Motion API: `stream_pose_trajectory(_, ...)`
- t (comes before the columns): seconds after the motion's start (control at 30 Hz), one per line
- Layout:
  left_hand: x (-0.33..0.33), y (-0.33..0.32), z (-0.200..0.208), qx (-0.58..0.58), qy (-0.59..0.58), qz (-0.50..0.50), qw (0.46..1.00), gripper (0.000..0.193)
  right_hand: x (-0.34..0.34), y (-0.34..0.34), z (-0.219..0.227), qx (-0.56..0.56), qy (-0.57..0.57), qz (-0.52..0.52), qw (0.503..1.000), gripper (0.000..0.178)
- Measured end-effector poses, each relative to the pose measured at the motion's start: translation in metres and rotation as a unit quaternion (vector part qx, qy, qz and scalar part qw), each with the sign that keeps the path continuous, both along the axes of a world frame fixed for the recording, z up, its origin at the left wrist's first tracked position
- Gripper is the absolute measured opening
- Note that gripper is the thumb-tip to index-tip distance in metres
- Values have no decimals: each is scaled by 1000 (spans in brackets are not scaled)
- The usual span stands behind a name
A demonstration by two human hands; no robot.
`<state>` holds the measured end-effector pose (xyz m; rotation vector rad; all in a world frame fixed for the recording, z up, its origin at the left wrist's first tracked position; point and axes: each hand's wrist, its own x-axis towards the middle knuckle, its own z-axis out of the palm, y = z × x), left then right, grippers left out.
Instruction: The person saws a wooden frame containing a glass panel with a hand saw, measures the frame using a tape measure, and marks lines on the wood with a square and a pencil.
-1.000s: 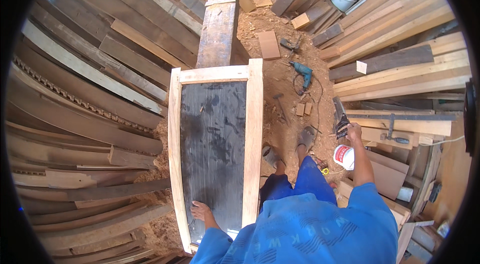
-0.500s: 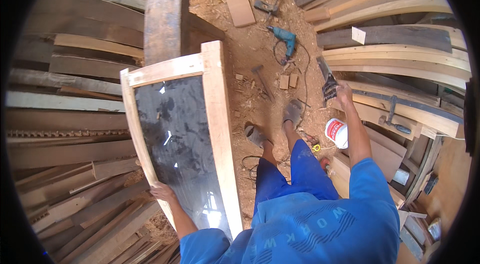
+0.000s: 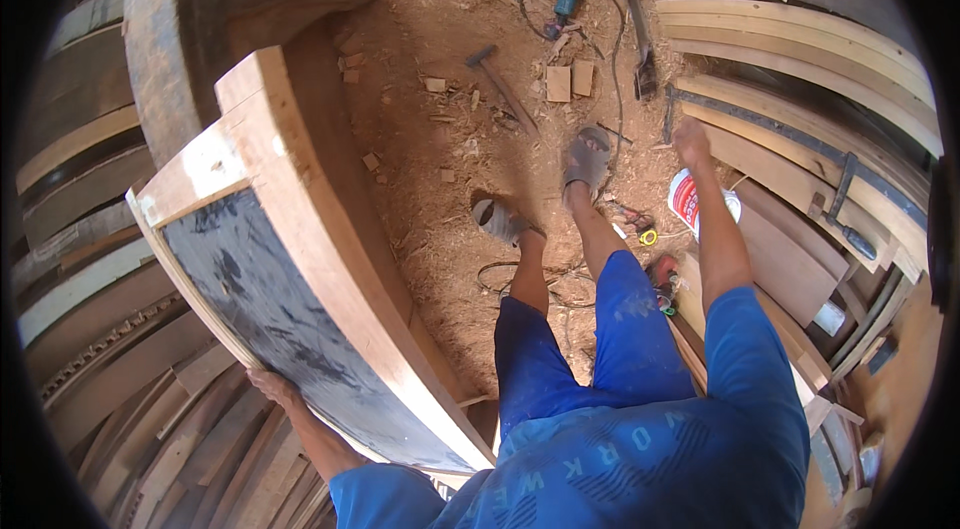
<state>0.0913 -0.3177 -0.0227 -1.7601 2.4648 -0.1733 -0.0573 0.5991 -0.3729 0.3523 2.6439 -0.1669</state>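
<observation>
Frame (image 3: 310,229) lay left of the person, dark panel (image 3: 270,279) inside it; long axis ran slantwise, far end up and left, near end by the shirt; left hand (image 3: 272,386) was clearly nearer, touching the frame's left long side, fingers at the outer edge; how tight or wide its grip was, couldn't tell, undersides hidden. Right hand (image 3: 691,143) was out on the other side, well apart from the frame, just above the bucket (image 3: 684,201); fingers looked curled, nothing clear in them, couldn't tell if holding; dark tool (image 3: 641,39) lay on the floor beyond it.
</observation>
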Motion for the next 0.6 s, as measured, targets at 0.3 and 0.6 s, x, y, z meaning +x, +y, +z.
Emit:
stream_pose_trajectory(0.3, -5, 1, 0, 8, 52, -26, 998, 69, 159, -57, -34, -309, -108, -295, 898, 14)
stream_pose_trajectory(0.6, 5, -5, -6, -9, 66, -44, 997, 63, 266, -8, -28, -84, -300, -347, 885, 66)
